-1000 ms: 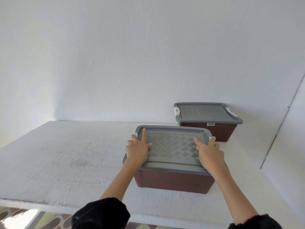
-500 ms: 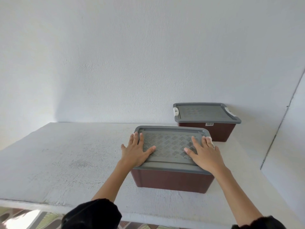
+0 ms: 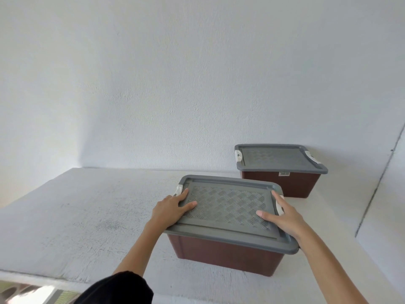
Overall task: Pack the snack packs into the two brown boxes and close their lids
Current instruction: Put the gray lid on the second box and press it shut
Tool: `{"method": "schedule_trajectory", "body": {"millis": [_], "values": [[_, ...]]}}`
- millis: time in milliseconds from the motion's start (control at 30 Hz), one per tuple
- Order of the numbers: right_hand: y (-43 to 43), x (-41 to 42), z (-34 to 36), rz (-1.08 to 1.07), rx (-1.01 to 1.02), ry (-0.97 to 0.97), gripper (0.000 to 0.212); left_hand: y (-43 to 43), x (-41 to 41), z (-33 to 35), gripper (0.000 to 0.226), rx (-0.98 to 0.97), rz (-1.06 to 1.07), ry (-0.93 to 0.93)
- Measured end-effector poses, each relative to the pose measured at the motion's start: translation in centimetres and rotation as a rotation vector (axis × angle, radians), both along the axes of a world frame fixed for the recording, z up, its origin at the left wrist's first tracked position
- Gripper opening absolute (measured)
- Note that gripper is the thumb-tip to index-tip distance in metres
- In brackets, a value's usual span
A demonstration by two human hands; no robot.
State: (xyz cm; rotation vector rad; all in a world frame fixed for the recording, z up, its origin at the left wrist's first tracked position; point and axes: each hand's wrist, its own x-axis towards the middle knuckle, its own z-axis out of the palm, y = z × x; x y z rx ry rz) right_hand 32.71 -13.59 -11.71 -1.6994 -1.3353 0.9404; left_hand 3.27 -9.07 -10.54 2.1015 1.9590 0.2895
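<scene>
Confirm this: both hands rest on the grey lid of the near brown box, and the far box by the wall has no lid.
Not quite. In the head view the far box has its grey far lid on. The rest stands: the left hand and the right hand both rest on the near lid of the near box.

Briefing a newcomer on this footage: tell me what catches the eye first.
Both hands lie on the grey lid of the near brown box at centre: left hand at its left end, right hand by the right white latch. A second brown box, lid on, sits behind to the right against the wall.
</scene>
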Motion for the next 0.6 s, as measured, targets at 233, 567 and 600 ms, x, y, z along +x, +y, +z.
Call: {"method": "schedule_trajectory", "body": {"millis": [233, 567, 600], "values": [[0.7, -2.6, 0.5, 0.079, 0.004, -0.040, 0.094, -0.4, -2.9, -0.3, 0.064, 0.024, 0.050, -0.024], [3.5, -5.0, 0.6, 0.185, 0.000, -0.036, 0.099, -0.4, -5.5, -0.3, 0.060, 0.049, 0.160, -0.151], [3.8, -5.2, 0.6, 0.193, 0.002, -0.032, 0.099, -0.3, -5.6, -0.3, 0.059, 0.057, 0.168, -0.163]]}}
